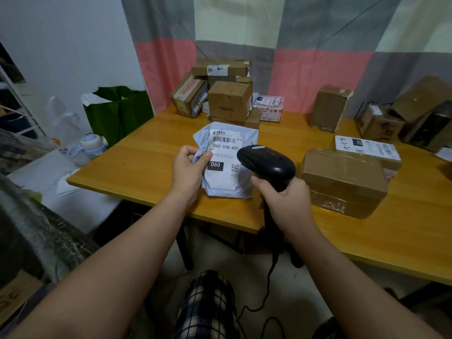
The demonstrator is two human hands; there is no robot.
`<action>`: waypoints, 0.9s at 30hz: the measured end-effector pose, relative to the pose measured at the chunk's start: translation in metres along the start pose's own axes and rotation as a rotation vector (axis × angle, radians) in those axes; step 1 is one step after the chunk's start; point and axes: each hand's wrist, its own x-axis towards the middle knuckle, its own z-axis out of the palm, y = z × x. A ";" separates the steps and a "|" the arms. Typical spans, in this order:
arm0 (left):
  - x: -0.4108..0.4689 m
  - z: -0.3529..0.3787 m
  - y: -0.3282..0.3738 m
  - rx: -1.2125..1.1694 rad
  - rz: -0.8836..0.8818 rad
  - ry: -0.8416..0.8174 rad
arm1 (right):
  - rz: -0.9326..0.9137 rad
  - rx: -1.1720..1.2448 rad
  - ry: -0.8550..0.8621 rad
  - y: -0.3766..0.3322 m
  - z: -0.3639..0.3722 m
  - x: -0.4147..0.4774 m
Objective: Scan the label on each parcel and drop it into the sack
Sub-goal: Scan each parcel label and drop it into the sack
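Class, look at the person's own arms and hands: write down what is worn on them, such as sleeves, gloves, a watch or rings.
Both forearms are bare to the frame's edge, no sleeve in view. The left hand and right hand wear no gloves. No watch, bracelet or ring shows on the wrists or visible fingers.
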 end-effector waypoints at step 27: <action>-0.017 -0.004 0.017 -0.087 -0.041 0.042 | -0.017 0.000 -0.069 -0.005 -0.001 -0.009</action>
